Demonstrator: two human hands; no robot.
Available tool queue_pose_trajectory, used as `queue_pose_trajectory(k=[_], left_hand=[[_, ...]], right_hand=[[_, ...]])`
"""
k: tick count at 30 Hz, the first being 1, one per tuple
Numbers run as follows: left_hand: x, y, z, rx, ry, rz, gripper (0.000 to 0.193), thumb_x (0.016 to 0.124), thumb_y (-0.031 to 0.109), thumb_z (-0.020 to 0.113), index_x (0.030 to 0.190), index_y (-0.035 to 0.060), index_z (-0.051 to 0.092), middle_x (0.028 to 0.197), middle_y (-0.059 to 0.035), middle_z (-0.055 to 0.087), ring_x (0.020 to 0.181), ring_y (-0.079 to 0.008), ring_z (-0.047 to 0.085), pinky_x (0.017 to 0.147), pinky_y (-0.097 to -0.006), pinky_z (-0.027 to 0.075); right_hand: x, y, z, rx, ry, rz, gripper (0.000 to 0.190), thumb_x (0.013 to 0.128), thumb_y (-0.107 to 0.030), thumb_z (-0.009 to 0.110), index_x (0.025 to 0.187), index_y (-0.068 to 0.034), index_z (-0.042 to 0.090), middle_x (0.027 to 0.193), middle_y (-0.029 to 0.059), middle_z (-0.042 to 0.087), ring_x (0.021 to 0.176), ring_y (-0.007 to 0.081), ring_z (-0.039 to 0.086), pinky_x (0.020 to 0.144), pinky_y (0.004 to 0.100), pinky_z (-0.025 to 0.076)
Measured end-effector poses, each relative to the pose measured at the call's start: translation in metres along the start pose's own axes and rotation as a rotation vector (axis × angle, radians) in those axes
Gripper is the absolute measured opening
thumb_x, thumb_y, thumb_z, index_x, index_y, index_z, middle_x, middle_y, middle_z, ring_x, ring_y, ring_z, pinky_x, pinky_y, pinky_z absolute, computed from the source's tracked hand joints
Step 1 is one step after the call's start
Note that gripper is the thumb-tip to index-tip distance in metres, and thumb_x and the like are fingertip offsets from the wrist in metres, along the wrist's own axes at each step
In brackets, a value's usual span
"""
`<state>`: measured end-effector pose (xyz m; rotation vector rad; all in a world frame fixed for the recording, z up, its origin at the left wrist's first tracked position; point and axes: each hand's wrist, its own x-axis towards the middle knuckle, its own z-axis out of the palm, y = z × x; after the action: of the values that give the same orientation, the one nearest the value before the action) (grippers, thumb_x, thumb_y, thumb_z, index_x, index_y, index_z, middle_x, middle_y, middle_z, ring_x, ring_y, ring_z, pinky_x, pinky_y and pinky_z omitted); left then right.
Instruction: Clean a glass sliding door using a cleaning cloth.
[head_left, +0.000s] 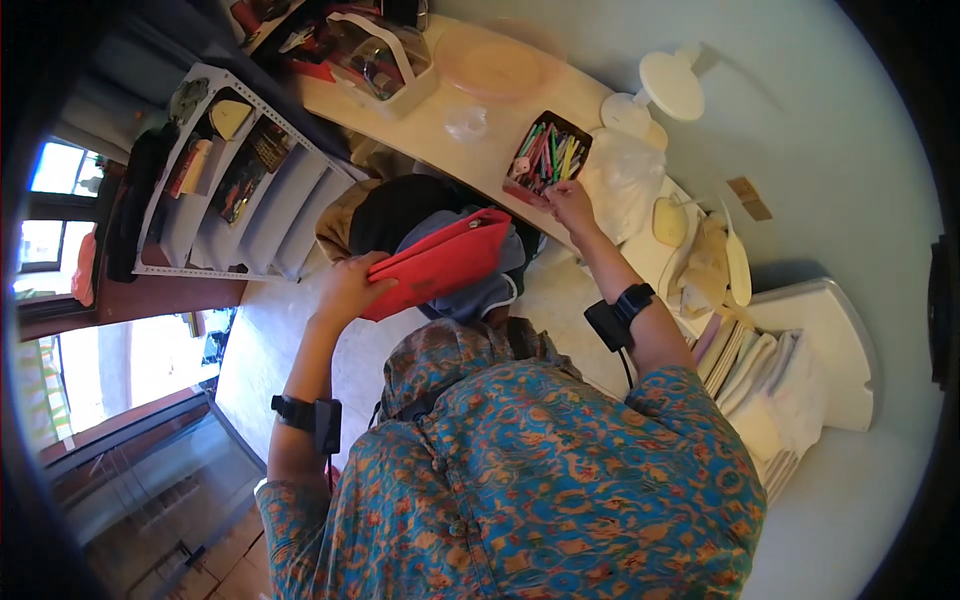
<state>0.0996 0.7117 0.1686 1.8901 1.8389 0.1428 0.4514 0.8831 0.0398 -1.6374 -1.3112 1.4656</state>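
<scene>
My left hand (346, 285) grips one end of a red fabric pouch (442, 262), thumb on top. The pouch is held in the air above a heap of dark and grey-blue clothes (409, 206); a small metal zip pull shows near its far end. My right hand (571, 206) is at the near corner of an open box (529, 196) packed with coloured pens (551, 154). Its fingertips are bent together at the rim; whether they pinch the box or a pen is hidden. The box stands at the front edge of a pale wooden table (465, 161).
A clear caddy with a white handle (397, 94) and a crumpled clear plastic piece (466, 124) lie farther left on the table. Right of the box are a plastic bag (626, 172), a white round-headed stand (671, 86) and folded cloths (765, 375). A white shelf rack (277, 217) stands left.
</scene>
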Motion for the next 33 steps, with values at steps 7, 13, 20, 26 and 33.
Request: queue_pose_trajectory(k=[7,13,20,26,33], left_hand=[[-0.012,-0.005,0.011,-0.065,0.037,-0.117,0.041,0.074,0.038,0.070,0.107,0.0140,0.065,0.090,-0.0129,0.068,0.082,-0.0310,0.065,0.074,-0.0395,0.051],[-0.017,0.003,0.012,-0.162,0.070,-0.246,0.052,0.073,0.038,0.072,0.118,0.0142,0.058,0.092,-0.0127,0.068,0.083,-0.0311,0.065,0.076,-0.0388,0.051],[-0.023,0.001,0.020,-0.172,0.090,-0.281,0.050,0.073,0.031,0.073,0.117,0.0121,0.059,0.093,-0.0152,0.067,0.086,-0.0314,0.065,0.077,-0.0390,0.051],[-0.033,-0.002,0.031,-0.177,0.114,-0.282,0.040,0.072,0.023,0.072,0.109,0.0093,0.064,0.099,-0.0124,0.067,0.092,-0.0292,0.064,0.082,-0.0372,0.050],[-0.038,-0.008,0.038,-0.170,0.152,-0.206,0.034,0.079,0.029,0.066,0.108,0.0102,0.065,0.098,-0.0146,0.067,0.091,-0.0320,0.063,0.081,-0.0405,0.049]], right_hand=[[0.026,0.038,-0.001,0.101,0.108,0.363,0.066,0.085,-0.042,0.062,0.132,-0.007,0.031,0.105,0.0171,0.055,0.078,0.0266,0.061,0.063,0.0368,0.053],[0.057,0.072,0.017,0.311,-0.067,0.471,0.055,0.086,-0.050,0.058,0.122,-0.011,0.041,0.087,0.0166,0.059,0.078,0.0280,0.063,0.067,0.0412,0.055],[0.057,0.078,0.021,0.714,-0.192,0.446,0.008,0.094,-0.022,0.046,0.098,-0.016,0.044,0.098,0.0123,0.066,0.061,0.0182,0.059,0.056,0.0290,0.051],[0.070,0.086,0.009,0.783,-0.563,0.175,0.063,0.082,-0.034,0.066,0.134,-0.011,0.038,0.123,0.0077,0.056,0.108,0.0269,0.057,0.091,0.0334,0.047],[0.079,0.096,-0.010,0.896,-0.456,0.301,0.047,0.088,-0.010,0.046,0.134,-0.004,0.035,0.126,0.0214,0.052,0.116,0.0349,0.053,0.100,0.0393,0.043]])
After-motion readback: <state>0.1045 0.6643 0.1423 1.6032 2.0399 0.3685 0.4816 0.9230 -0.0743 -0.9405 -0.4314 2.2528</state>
